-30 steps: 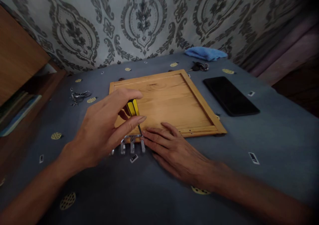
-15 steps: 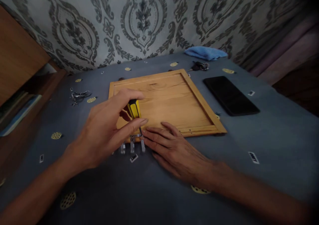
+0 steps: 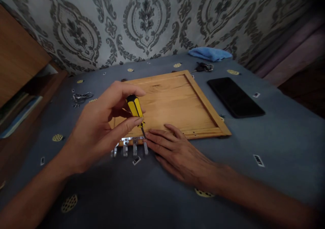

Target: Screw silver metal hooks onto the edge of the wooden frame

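Note:
My left hand (image 3: 99,124) has its fingers around a yellow and black screwdriver (image 3: 135,107), which leans a little with its shaft pointing down. The tip meets the right end of a metal hook rack (image 3: 135,141) at the near edge of a framed wooden panel (image 3: 162,100). Several silver hooks of the rack stick out past that edge. Flat beside the tip lies my right hand (image 3: 175,151), its fingertips on the panel's near frame and the end of the rack. The panel lies on the blue patterned cloth.
A black phone (image 3: 235,97) lies right of the panel. Behind it are keys (image 3: 204,67) and a blue cloth (image 3: 210,53) by the wall. Small metal parts (image 3: 81,97) lie at the left, near a wooden shelf unit (image 3: 22,53).
My left hand has shifted slightly left, and the screwdriver handle has tilted left, showing more of it and of the rack. My right hand has stayed in place.

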`<state>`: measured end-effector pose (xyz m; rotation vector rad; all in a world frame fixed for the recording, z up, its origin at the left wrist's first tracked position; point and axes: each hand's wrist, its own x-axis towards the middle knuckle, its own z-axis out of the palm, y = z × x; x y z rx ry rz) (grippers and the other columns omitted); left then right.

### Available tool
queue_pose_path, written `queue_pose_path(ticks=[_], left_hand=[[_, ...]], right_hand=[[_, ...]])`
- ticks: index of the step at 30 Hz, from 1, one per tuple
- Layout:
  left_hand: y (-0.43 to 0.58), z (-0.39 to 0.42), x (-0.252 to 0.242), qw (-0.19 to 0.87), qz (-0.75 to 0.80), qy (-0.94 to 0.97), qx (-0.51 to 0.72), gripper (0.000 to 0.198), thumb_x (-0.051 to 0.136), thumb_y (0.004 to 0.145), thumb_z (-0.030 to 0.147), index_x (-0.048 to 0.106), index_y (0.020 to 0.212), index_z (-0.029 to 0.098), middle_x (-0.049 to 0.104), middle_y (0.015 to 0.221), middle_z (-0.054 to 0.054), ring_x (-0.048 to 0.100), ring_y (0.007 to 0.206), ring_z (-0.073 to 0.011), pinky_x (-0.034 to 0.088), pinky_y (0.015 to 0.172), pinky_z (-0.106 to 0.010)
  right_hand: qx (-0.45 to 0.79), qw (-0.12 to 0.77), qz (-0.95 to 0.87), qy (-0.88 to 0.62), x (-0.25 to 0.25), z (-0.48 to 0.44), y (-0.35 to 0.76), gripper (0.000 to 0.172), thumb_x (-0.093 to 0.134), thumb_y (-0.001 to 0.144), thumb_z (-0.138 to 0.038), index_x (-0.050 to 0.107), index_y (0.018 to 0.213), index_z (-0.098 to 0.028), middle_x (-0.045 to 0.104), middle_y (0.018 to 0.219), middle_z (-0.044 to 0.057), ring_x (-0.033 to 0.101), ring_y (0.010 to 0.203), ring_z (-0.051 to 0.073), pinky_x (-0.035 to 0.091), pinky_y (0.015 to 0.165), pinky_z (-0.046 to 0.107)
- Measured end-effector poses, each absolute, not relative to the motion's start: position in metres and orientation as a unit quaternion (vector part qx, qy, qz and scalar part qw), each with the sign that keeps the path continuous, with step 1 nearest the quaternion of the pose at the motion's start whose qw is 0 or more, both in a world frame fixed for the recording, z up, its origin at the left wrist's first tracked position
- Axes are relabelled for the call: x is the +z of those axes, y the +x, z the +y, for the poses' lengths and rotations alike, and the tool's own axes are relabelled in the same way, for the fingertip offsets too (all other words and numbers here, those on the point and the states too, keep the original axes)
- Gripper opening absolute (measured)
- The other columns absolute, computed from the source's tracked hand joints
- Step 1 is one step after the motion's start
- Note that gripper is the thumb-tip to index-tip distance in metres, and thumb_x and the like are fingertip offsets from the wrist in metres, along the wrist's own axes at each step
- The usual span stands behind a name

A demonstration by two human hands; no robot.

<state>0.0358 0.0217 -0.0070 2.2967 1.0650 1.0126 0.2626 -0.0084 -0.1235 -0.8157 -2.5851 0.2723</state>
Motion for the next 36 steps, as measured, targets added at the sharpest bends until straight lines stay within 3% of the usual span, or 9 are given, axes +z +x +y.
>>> queue_pose_path(ticks=[11, 23, 31, 36], left_hand=[[0.036, 0.023, -0.012, 0.188, 0.377, 0.842, 0.336, 0.035, 0.066, 0.090, 0.016, 0.060, 0.122, 0.029, 0.071, 0.110, 0.000, 0.071, 0.087, -0.0165, 0.061, 0.079, -0.026], [0.037, 0.022, -0.015, 0.175, 0.386, 0.848, 0.317, 0.034, 0.063, 0.093, 0.021, 0.057, 0.125, 0.031, 0.074, 0.109, -0.001, 0.075, 0.090, -0.0207, 0.062, 0.077, -0.031], [0.041, 0.021, -0.018, 0.072, 0.380, 0.860, 0.333, 0.023, 0.070, 0.094, 0.033, 0.062, 0.116, 0.032, 0.073, 0.098, 0.001, 0.071, 0.079, -0.0198, 0.061, 0.077, -0.034], [0.039, 0.020, -0.015, 0.144, 0.372, 0.853, 0.335, 0.028, 0.069, 0.093, 0.025, 0.061, 0.119, 0.032, 0.073, 0.110, 0.003, 0.071, 0.084, -0.0177, 0.061, 0.078, -0.030]], right_hand=[[0.102, 0.207, -0.928, -0.292, -0.122, -0.008, 0.262, 0.044, 0.047, 0.102, -0.017, 0.055, 0.145, -0.017, 0.059, 0.150, 0.011, 0.050, 0.142, 0.026, 0.032, 0.119, 0.059], [0.105, 0.210, -0.926, -0.295, -0.123, -0.009, 0.262, 0.044, 0.049, 0.102, -0.018, 0.056, 0.145, -0.018, 0.058, 0.150, 0.012, 0.049, 0.142, 0.025, 0.032, 0.120, 0.058], [0.100, 0.210, -0.927, -0.295, -0.123, -0.009, 0.262, 0.043, 0.047, 0.104, -0.018, 0.056, 0.145, -0.017, 0.058, 0.150, 0.011, 0.049, 0.142, 0.025, 0.032, 0.120, 0.060], [0.100, 0.213, -0.927, -0.291, -0.121, -0.009, 0.261, 0.040, 0.046, 0.105, -0.020, 0.057, 0.143, -0.014, 0.059, 0.149, 0.011, 0.050, 0.141, 0.026, 0.032, 0.119, 0.060]])
